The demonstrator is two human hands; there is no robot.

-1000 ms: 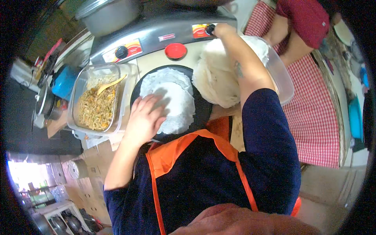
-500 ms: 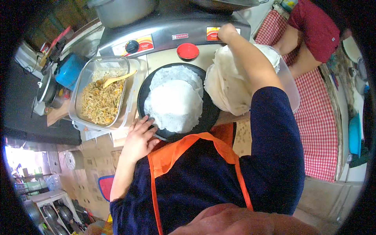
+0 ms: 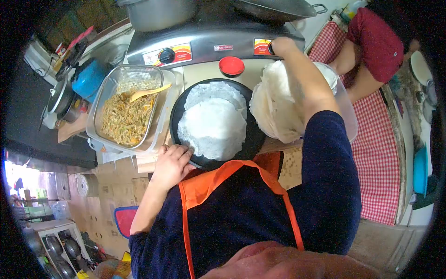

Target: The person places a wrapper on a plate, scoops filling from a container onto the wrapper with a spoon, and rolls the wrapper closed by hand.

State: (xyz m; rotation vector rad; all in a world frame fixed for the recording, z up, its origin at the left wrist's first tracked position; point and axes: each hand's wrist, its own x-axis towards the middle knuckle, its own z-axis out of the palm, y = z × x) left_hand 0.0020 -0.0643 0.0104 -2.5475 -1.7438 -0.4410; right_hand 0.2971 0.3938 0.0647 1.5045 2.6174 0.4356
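Observation:
My right hand (image 3: 284,47) reaches over to the stove's right control panel, its fingers closed round the black stove knob (image 3: 271,48), which is partly covered. At the lower left rim of a round black tray (image 3: 257,139), my left hand (image 3: 171,163) is bent with its fingers curled at the edge. Thin white round wrapper sheets (image 3: 213,128) overlap on that tray. Under my right forearm, a big stack of pale wrapper sheets (image 3: 274,104) rests in a clear plastic container (image 3: 349,109).
Left of the tray, a clear container (image 3: 90,125) holds cooked shredded vegetable filling (image 3: 127,118) and a wooden spoon (image 3: 151,91). A small red bowl (image 3: 231,66) stands before the stove (image 3: 209,37), which bears a large pot (image 3: 162,16) and a wok (image 3: 278,11). Another person's arm (image 3: 346,58) is at right.
The view has shifted slightly, so the counter items appear lower and further right. My left hand's fingers are drawn closer together at the tray rim. My right hand stays at the knob.

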